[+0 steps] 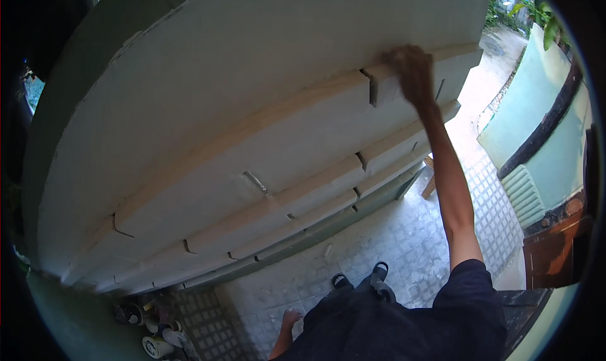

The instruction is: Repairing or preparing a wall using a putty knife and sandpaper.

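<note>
My right arm is raised and stretched out to a pale wall with stepped horizontal ledges. On the top ledge, right of a dark notch, lies my right hand. It is closed, with fingers curled against the edge and blurred by motion. Anything inside the fingers is hidden. My left hand hangs low beside my body, apart from the wall, too small and dark to show whether it holds anything. A short groove marks the wall face below the top ledge.
Black sandals are on my feet on the grey tiled floor. Several buckets and cans stand at the lower left. A light green wall and a brown wooden piece of furniture are at the right.
</note>
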A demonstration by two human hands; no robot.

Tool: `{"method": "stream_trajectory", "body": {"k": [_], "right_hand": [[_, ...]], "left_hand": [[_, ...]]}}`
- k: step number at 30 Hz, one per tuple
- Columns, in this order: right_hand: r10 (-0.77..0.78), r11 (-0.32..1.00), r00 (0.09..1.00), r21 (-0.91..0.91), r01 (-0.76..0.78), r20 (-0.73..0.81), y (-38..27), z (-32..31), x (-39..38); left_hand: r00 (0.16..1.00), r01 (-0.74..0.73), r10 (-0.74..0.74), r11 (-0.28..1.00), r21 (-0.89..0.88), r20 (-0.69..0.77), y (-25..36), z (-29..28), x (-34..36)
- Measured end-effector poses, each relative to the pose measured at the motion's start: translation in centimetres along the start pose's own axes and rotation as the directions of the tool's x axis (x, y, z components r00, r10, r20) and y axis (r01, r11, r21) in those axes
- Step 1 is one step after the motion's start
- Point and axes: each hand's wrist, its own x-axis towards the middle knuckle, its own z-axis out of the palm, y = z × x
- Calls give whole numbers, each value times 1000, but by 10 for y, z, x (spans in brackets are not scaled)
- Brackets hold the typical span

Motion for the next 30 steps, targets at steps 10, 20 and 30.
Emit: {"method": "stream_trajectory", "body": {"k": [10, 20, 30], "right_hand": [[304, 933, 912, 105, -343, 275, 21, -23, 11], [-42, 999, 994, -22, 45, 100, 127, 4, -31], [-2, 992, 978, 124, -25, 209, 62, -16, -5]], "left_hand": [[999, -27, 32, 962, 272, -16, 1, 3, 10], [978, -208, 136, 680, 703, 157, 12, 43, -6], [988, -44, -23, 906, 421, 154, 36, 28, -2]]}}
